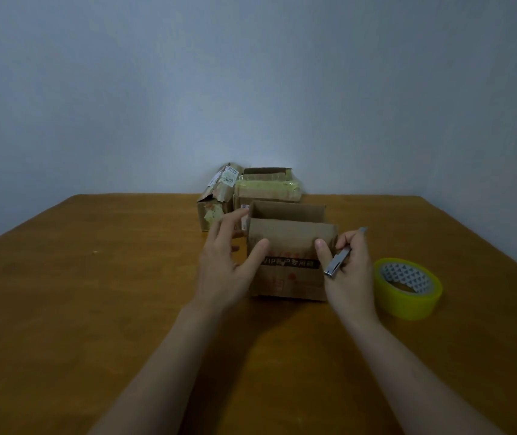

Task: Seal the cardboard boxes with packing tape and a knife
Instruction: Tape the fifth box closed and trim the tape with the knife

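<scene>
Head camera is looking down at a brown wooden table (94,309) with a plain grey wall (250,89) behind it. A small cardboard box (288,274) is sitting in the middle of the table, right in front of the person. Its top is open, and its front flap and back flap are standing up. A dark strip with letters is running across the front of the box. The left hand (224,262) is reaching to the left side of the box. Its fingers are straight and spread apart, and its thumb is pressing on the front flap. The fingers are lying next to the left wall of the box, but I cannot tell if they are touching it. The right hand (348,271) is sitting at the right side of the box. Its fingers are curling tight round a thin silver knife (340,257), and its thumb is touching the front flap too. The knife is pointing up and away to the right, with its tip sticking out above the hand. A roll of yellow tape (407,288) is lying flat on the table, just beside the right hand and apart from the box. Two more boxes are sitting at the far edge of the table, close behind the small one. A torn box (214,199) with a white label is tilting on the left. A taped box (268,186) is sitting beside it, with shiny yellow tape on top.
</scene>
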